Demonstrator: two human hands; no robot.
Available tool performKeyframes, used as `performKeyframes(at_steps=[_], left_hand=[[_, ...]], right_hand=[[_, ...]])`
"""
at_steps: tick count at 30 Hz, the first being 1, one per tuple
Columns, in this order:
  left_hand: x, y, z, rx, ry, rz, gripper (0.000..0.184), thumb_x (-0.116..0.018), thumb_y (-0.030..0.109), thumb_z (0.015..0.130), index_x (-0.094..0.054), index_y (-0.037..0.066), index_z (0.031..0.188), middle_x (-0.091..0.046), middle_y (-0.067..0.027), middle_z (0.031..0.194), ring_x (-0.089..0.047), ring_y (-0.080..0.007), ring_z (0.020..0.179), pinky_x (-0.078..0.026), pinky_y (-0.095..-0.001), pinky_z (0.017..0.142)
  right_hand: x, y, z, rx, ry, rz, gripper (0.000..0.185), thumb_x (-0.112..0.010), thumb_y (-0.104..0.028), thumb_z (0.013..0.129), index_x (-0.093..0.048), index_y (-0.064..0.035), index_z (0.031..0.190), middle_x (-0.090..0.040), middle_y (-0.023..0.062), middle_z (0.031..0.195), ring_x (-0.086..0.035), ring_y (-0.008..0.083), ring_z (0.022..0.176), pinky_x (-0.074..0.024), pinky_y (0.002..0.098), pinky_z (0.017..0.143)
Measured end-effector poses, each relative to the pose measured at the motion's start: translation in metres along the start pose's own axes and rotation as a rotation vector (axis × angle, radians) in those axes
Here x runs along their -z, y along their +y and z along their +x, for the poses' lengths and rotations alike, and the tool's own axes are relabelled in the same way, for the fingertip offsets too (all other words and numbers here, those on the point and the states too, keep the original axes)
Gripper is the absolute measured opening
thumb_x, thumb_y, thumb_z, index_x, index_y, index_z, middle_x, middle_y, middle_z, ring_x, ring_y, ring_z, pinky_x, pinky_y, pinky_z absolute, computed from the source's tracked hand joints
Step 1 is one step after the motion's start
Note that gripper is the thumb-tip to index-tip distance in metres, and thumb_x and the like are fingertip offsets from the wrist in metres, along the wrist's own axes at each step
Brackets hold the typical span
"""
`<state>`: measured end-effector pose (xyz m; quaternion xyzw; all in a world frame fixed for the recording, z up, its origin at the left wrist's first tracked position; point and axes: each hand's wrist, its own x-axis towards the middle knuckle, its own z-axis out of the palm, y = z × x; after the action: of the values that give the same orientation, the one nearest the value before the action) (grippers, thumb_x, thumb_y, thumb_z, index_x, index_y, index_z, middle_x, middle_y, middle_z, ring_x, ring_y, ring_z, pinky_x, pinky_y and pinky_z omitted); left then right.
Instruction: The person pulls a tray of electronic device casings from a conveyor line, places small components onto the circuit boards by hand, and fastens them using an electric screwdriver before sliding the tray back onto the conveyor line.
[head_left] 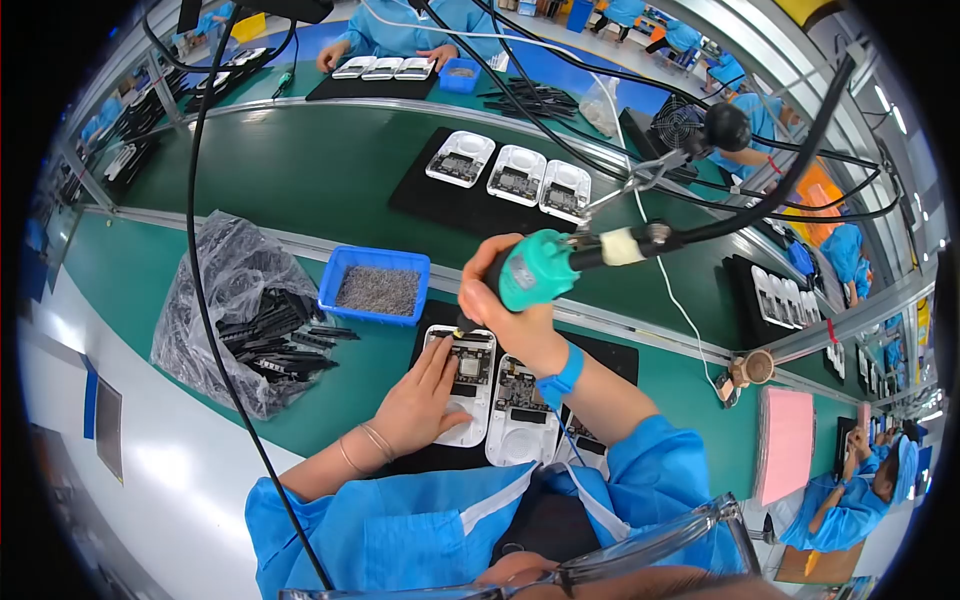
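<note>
My right hand (515, 325) is wrapped round a green and black electric screwdriver (541, 272), which hangs on a black cable. The driver points down at the top of a white plastic housing (482, 405) with a circuit board inside. My left hand (422, 397) lies on the left side of this housing, fingers stretched out near the driver's tip. A black part sits at the housing's upper edge, partly hidden by the fingers. A second white housing (523, 445) with a circuit board lies just to the right, and a third is partly covered by my right arm.
A blue tray (381, 256) of small screws stands left of the housings, beside a clear plastic bag (190, 310) with black strips (270, 335). Across the green conveyor are more housings (516, 175) on a black mat. Cables hang overhead. Co-workers sit opposite and at right.
</note>
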<state>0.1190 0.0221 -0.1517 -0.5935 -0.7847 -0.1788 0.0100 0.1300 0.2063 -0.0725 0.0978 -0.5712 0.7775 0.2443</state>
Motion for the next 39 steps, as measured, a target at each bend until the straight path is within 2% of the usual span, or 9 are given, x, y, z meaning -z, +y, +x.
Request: performKeyframes(at_steps=[4,14,17,20,23,27,33,34,39], left_hand=[[0.005,0.0,0.004,-0.006,-0.024,-0.003,0.076,-0.065,0.045,0.078,-0.048,-0.015,0.121,-0.034,-0.0332,0.138,-0.031,-0.0427,0.133,-0.028,-0.043,0.11],[0.005,-0.001,0.005,0.002,-0.043,-0.006,0.077,-0.066,0.046,0.078,-0.048,-0.015,0.121,-0.033,-0.0332,0.139,-0.031,-0.0424,0.133,-0.028,-0.0431,0.111],[0.004,-0.002,0.006,0.002,-0.04,-0.016,0.077,-0.066,0.046,0.078,-0.048,-0.015,0.121,-0.033,-0.0332,0.139,-0.032,-0.0424,0.133,-0.028,-0.043,0.11],[0.006,-0.001,0.006,0.001,-0.041,-0.009,0.077,-0.066,0.045,0.078,-0.048,-0.015,0.121,-0.033,-0.0331,0.139,-0.032,-0.0424,0.132,-0.029,-0.0428,0.11],[0.006,-0.002,0.005,0.008,-0.046,-0.01,0.077,-0.066,0.045,0.079,-0.047,-0.015,0.122,-0.032,-0.0331,0.14,-0.032,-0.0422,0.133,-0.029,-0.0426,0.11],[0.006,-0.001,0.007,0.002,-0.09,0.017,0.077,-0.065,0.044,0.079,-0.046,-0.016,0.123,-0.031,-0.0332,0.14,-0.029,-0.0421,0.134,-0.029,-0.0424,0.11],[0.008,0.001,0.006,0.02,-0.119,-0.008,0.078,-0.067,0.041,0.08,-0.042,-0.015,0.128,-0.03,-0.0323,0.141,-0.026,-0.0416,0.136,-0.027,-0.0422,0.111],[0.008,0.001,0.005,0.02,-0.126,-0.007,0.079,-0.067,0.04,0.079,-0.041,-0.015,0.129,-0.031,-0.0321,0.141,-0.027,-0.0415,0.136,-0.027,-0.0423,0.111],[0.01,0.007,0.002,0.094,-0.171,-0.062,0.083,-0.074,0.03,0.074,-0.032,-0.011,0.133,-0.029,-0.0272,0.143,-0.024,-0.0426,0.136,-0.027,-0.0445,0.111]], right_hand=[[-0.009,0.017,0.004,-0.09,0.004,-0.018,0.022,-0.068,0.001,0.079,-0.054,-0.0026,0.096,-0.057,-0.0011,0.075,-0.053,0.0043,0.068,-0.0444,0.0215,0.06],[-0.013,0.033,0.012,-0.063,0.009,-0.069,0.023,-0.07,-0.001,0.078,-0.055,-0.0026,0.095,-0.057,-0.0013,0.075,-0.054,0.0046,0.068,-0.0453,0.0222,0.06],[-0.01,0.032,0.013,-0.047,-0.094,-0.147,0.026,-0.062,0.005,0.081,-0.048,-0.0043,0.101,-0.055,0.0031,0.08,-0.054,0.0082,0.068,-0.0461,0.0227,0.06],[-0.01,0.038,0.016,-0.006,-0.114,-0.175,0.024,-0.063,0.003,0.081,-0.05,-0.0038,0.1,-0.056,0.0025,0.079,-0.055,0.0081,0.069,-0.0468,0.0233,0.061],[-0.016,0.044,0.025,-0.003,-0.154,-0.296,0.021,-0.066,0.001,0.08,-0.053,-0.0042,0.096,-0.057,0.0008,0.079,-0.055,0.0072,0.07,-0.0468,0.0235,0.062],[-0.033,0.039,0.034,0.023,-0.227,-0.404,0.026,-0.071,-0.016,0.079,-0.056,-0.0034,0.095,-0.059,0.0015,0.076,-0.054,0.0078,0.069,-0.0468,0.0267,0.064],[-0.037,0.041,0.03,0.03,-0.249,-0.331,0.031,-0.072,-0.017,0.077,-0.056,-0.0036,0.099,-0.06,0.0024,0.078,-0.054,0.0087,0.072,-0.0466,0.0273,0.068],[-0.036,0.039,0.027,0.05,-0.264,-0.371,0.041,-0.073,-0.016,0.076,-0.056,-0.0003,0.11,-0.064,0.0076,0.091,-0.056,0.0109,0.079,-0.048,0.0289,0.074],[-0.029,0.023,0.0,0.141,-0.183,-0.352,0.031,-0.073,-0.015,0.077,-0.056,-0.0039,0.1,-0.059,0.0054,0.089,-0.057,0.0121,0.083,-0.047,0.0286,0.074]])
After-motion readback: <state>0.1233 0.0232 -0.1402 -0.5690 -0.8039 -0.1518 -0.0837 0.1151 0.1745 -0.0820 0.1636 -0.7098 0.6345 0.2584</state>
